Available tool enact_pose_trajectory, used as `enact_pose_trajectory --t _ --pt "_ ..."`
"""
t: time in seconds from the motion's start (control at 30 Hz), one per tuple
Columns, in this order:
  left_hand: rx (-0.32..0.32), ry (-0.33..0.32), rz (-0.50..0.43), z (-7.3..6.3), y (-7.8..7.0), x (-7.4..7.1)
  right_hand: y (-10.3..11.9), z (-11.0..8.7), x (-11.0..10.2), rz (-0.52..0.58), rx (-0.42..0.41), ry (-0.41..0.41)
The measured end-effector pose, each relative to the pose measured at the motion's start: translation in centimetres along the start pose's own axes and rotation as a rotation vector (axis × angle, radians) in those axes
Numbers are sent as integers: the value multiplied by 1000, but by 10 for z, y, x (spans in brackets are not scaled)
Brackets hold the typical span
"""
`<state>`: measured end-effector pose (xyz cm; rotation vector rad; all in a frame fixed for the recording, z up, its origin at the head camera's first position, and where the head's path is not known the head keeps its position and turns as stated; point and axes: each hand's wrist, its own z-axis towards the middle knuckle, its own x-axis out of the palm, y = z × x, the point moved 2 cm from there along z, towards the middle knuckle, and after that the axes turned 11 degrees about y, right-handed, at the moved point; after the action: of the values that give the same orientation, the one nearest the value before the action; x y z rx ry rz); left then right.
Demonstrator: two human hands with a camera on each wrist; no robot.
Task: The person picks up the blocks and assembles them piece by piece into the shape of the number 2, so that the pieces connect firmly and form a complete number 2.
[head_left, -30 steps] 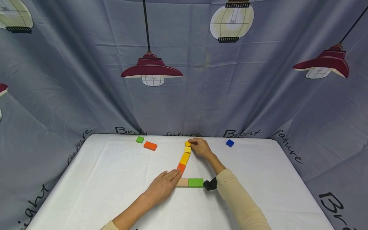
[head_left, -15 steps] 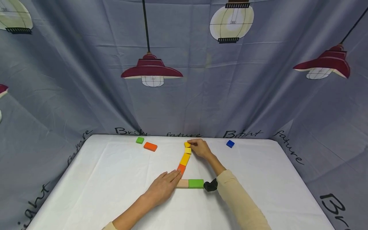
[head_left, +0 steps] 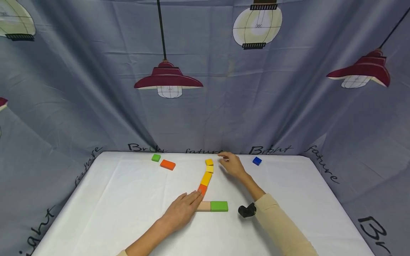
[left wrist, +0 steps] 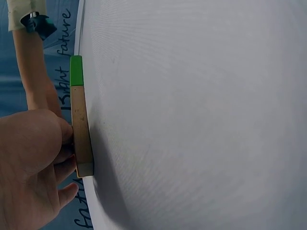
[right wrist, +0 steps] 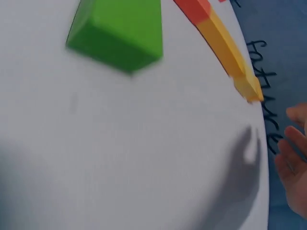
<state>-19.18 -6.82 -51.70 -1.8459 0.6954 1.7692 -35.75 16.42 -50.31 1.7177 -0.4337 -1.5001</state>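
With its fingers extended, my left hand (head_left: pixel 181 211) rests on the near end of an orange block (head_left: pixel 203 188) and by a tan block (head_left: pixel 204 206). A green block (head_left: pixel 219 206) adjoins the tan one on its right. From the orange block a line runs away from me: a longer amber block (head_left: pixel 206 179), a small pale yellow block (head_left: pixel 209 169) and a small yellow block (head_left: pixel 209 162) at the far end. My right hand (head_left: pixel 232 165) is apart from that end, to its right, holding nothing, fingers loosely bent. The left hand covers the corner where the two rows come together.
At the back left lie a small green block (head_left: pixel 156 158) and an orange block (head_left: pixel 168 164). A blue block (head_left: pixel 257 161) lies at the back right, beyond the right hand. A grey patterned curtain (head_left: pixel 208 117) hangs behind the white table (head_left: pixel 128 199).
My right hand has let go of the small yellow block and moved off to the right. The block stays at the far end of the line. The left hand keeps its place.
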Motion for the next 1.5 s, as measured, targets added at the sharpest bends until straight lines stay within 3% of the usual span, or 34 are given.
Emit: enact_pose_trajectory --t 0.17,0.33,0.5,0.77,1.17,1.5 --pt "7 -9 -3 1 -3 1 -17 -20 -35 -18 -6 -70" --pt "9 -5 11 2 -5 0 -41 -39 -72 9 90 -134" --pt "1 -3 12 3 -5 -1 -67 -50 -90 -11 167 -131" --pt "2 2 8 2 -3 -1 -97 -56 -89 29 293 -132" --pt "12 -14 14 0 -2 -3 -109 -52 -84 -1 327 -196" --pt "0 -3 20 -1 0 -3 -103 -46 -82 -8 317 -160"
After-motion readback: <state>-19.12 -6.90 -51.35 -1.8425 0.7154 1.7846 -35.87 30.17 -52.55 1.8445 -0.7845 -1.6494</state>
